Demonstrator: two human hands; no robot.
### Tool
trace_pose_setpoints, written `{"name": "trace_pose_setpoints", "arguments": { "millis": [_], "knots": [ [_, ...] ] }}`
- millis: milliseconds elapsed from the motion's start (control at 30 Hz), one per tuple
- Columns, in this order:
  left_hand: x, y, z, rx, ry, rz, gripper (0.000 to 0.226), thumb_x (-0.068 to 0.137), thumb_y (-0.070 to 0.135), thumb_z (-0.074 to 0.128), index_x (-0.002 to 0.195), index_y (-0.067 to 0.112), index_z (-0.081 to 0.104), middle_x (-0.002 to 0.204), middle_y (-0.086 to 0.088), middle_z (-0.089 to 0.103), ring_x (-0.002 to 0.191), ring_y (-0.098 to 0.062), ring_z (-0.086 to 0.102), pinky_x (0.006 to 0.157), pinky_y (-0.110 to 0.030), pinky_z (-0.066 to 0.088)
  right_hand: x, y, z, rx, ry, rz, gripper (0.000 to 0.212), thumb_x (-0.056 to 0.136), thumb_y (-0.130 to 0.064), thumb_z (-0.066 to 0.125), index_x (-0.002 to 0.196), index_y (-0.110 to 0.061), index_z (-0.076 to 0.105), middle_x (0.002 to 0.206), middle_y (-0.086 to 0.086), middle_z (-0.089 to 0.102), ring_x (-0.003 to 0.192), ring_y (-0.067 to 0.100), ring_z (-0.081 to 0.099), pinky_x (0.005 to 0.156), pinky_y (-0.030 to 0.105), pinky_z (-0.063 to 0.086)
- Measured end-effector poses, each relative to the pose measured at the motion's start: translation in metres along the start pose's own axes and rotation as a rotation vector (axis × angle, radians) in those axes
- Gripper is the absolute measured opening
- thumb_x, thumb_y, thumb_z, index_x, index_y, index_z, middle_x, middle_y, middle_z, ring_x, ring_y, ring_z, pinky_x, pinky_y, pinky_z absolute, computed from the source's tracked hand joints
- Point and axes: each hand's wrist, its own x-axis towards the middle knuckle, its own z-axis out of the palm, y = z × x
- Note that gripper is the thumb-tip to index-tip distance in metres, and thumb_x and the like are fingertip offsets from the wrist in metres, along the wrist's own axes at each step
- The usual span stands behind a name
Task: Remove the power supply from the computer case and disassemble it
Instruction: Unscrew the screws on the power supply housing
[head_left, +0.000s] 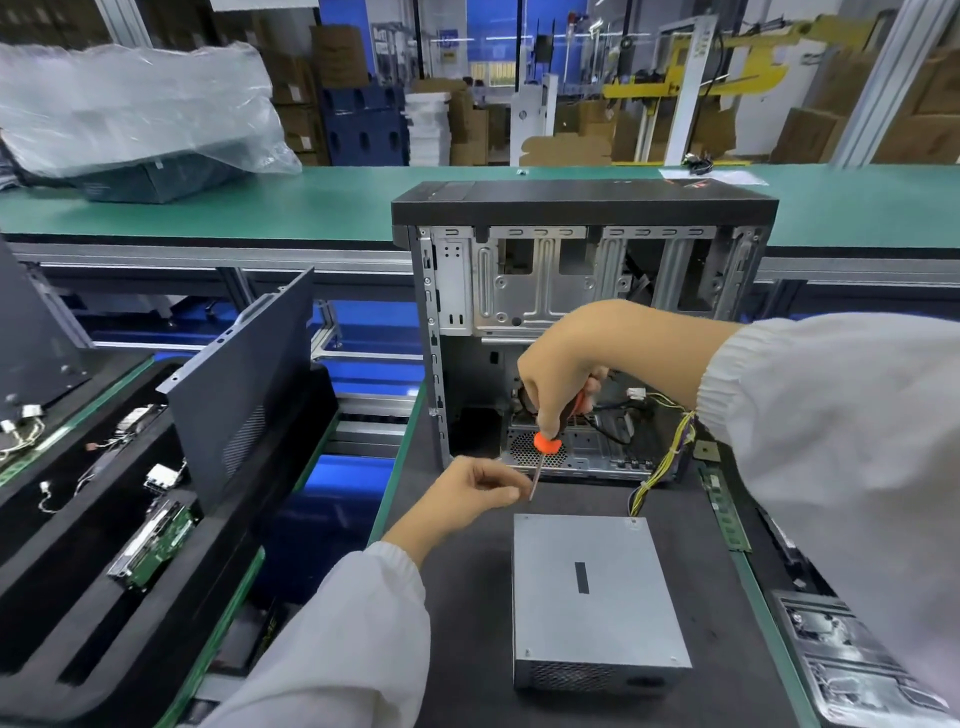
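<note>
A: Your power supply (597, 597) is out and lying flat on the dark mat (467, 597), in front of the open computer case (582, 332), its yellow cable bundle (670, 457) trailing back toward the case floor.

B: So removal looks done; disassembly is what's left. Your right hand (566, 364) is wrapped round the orange-handled screwdriver (545, 441), shaft pointing down, clear of the unit.

A: And your left hand (480, 488) has thumb and fingers pinched right at the shaft's tip. Whether a screw sits between them, I can't tell.

B: Probably plucking one off the bit. The case's side panel (244, 384) leans just left, out of your way.
</note>
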Motion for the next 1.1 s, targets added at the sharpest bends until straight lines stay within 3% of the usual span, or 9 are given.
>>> {"name": "trace_pose_setpoints", "arguments": {
  "millis": [100, 233, 500, 733, 1100],
  "knots": [
    [-0.008, -0.017, 0.005, 0.003, -0.069, -0.091, 0.019, 0.089, 0.004, 0.067, 0.105, 0.01, 0.074, 0.107, -0.011, 0.073, 0.1, -0.019, 0.067, 0.096, -0.031, 0.053, 0.0, 0.003, 0.002, 0.079, -0.043, -0.012, 0.031, 0.09, -0.036, 0.061, 0.087, -0.005, 0.061, 0.067, 0.006, 0.056, 0.042, 0.014, 0.036, 0.038, 0.016, 0.027],
    [-0.015, -0.03, 0.014, -0.155, -0.014, -0.131, 0.019, 0.088, 0.005, 0.068, 0.104, 0.015, 0.075, 0.105, -0.007, 0.075, 0.104, -0.025, 0.068, 0.096, -0.033, 0.054, 0.004, 0.001, 0.008, 0.089, -0.061, -0.026, 0.038, 0.09, -0.037, 0.061, 0.098, 0.0, 0.065, 0.069, 0.007, 0.054, 0.045, 0.015, 0.036, 0.041, 0.019, 0.028],
    [-0.015, -0.036, 0.026, -0.371, 0.105, -0.207, 0.017, 0.085, -0.001, 0.068, 0.092, 0.012, 0.077, 0.099, -0.012, 0.075, 0.097, -0.025, 0.07, 0.093, -0.039, 0.055, 0.009, 0.001, 0.012, 0.095, -0.053, 0.004, 0.029, 0.09, -0.033, 0.06, 0.089, -0.004, 0.061, 0.067, 0.007, 0.053, 0.045, 0.015, 0.035, 0.041, 0.019, 0.028],
    [-0.011, -0.029, 0.03, -0.399, 0.168, -0.255, 0.011, 0.085, -0.004, 0.067, 0.093, 0.0, 0.073, 0.092, -0.013, 0.074, 0.084, -0.019, 0.071, 0.07, -0.025, 0.057, 0.012, 0.004, 0.014, 0.103, -0.031, 0.008, 0.031, 0.088, -0.036, 0.061, 0.088, -0.005, 0.061, 0.067, 0.007, 0.057, 0.044, 0.014, 0.036, 0.042, 0.02, 0.03],
    [-0.01, -0.027, 0.034, -0.444, 0.188, -0.294, 0.011, 0.086, -0.005, 0.063, 0.087, 0.002, 0.072, 0.09, -0.012, 0.072, 0.081, -0.017, 0.069, 0.068, -0.024, 0.057, 0.011, 0.004, 0.013, 0.113, -0.026, 0.007, 0.03, 0.089, -0.034, 0.061, 0.087, -0.004, 0.06, 0.068, 0.008, 0.056, 0.044, 0.014, 0.036, 0.042, 0.02, 0.03]
  ]
}}
